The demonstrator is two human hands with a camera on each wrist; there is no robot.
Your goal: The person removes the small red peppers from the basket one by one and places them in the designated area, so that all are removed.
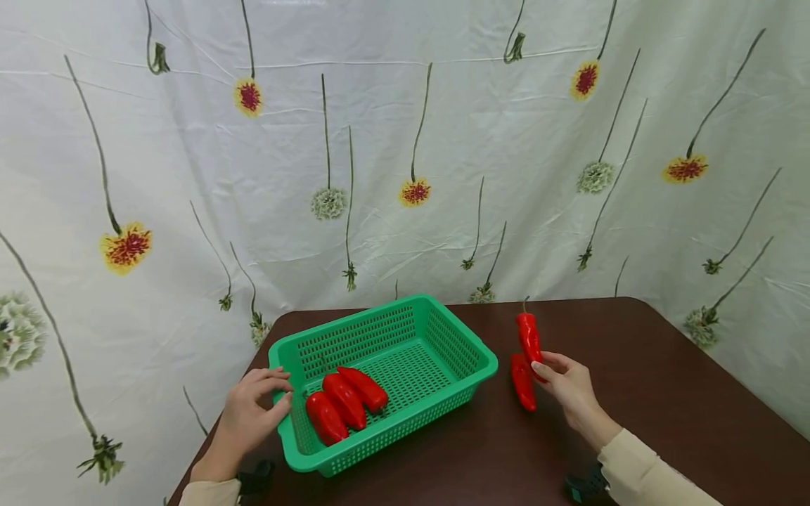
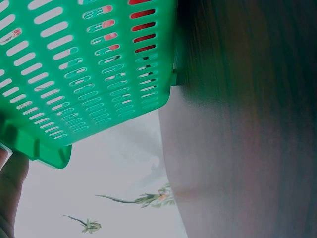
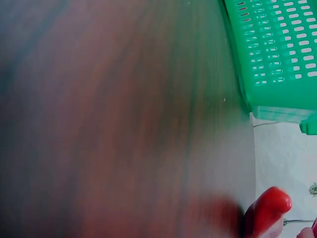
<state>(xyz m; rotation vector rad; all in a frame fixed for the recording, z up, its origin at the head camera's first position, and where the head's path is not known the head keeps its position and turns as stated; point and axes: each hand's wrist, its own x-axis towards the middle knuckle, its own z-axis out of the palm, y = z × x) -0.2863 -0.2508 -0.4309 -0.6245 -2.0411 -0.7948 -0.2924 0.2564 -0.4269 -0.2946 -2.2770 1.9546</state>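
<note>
My right hand (image 1: 569, 393) pinches a red chili pepper (image 1: 529, 337) near its lower end and holds it upright, stem up, over the right part of the table. A second red pepper (image 1: 522, 383) lies just below it on the table; its rounded tip (image 3: 275, 201) shows low in the right wrist view. At the left end of the green plastic basket (image 1: 405, 422), my left hand (image 1: 247, 411) grips the rim between fingers and thumb. In the left wrist view, a digit (image 2: 15, 173) meets the rim. Three red peppers (image 1: 344, 400) lie side by side in the basket's left half.
The dark brown table (image 1: 506, 457) has a rounded far edge against a white flower-printed cloth (image 1: 380, 140). The basket stands left of centre, slanted, with its perforated side walls (image 2: 79, 74) rising from the table. A dark strap device (image 1: 585, 485) sits at the right wrist.
</note>
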